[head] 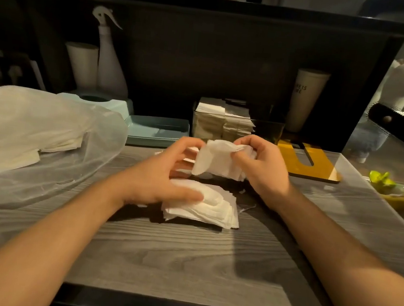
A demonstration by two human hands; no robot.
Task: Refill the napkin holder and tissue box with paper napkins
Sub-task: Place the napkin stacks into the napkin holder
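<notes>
My right hand (261, 166) grips a small bundle of white paper napkins (217, 161) held above the grey wooden counter. My left hand (165, 173) is at the bundle's left edge, fingers curled under it, while its thumb lies on a fanned stack of napkins (212, 208) on the counter. Behind my hands stands a clear napkin holder (267, 130), filled on its left side with folded napkins. A pale teal tissue box (158, 129) lies open to its left. A yellow slotted lid (307, 160) lies flat to the right of the holder.
A large clear plastic bag (33, 132) with more napkins covers the counter's left side. A spray bottle (110, 60) and white cup (82, 64) stand at the back left, a tall cup (304, 99) at the back right. A yellow-green object (383, 180) lies at the far right.
</notes>
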